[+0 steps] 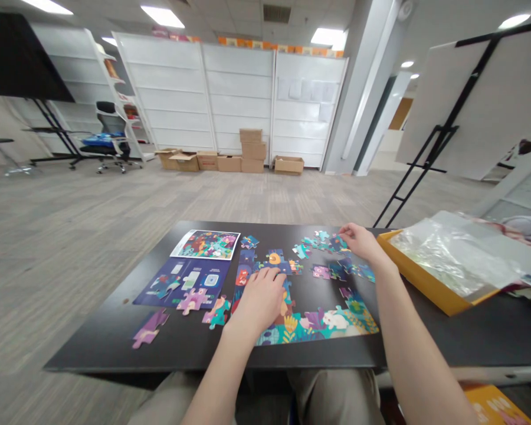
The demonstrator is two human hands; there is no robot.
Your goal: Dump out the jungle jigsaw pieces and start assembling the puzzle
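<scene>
My left hand point(265, 295) lies palm down, fingers stretched out, on the left part of a partly assembled jigsaw puzzle point(334, 321), hiding some of it. The joined pieces form a left side and a bottom strip with a white rabbit. At the back right, my right hand point(357, 241) pinches a dark blue puzzle piece point(337, 242) at the edge of a heap of teal and blue pieces point(312, 241). Between heap and bottom strip lie a purple piece point(321, 271) and several dark blue ones point(345, 267).
A picture card point(207, 244) and a dark blue leaflet point(159, 283) lie at left, with loose pink and purple pieces point(150, 329) nearby. A yellow box point(438, 295) holding clear plastic wrap point(451, 251) stands at right on the black table point(101, 342).
</scene>
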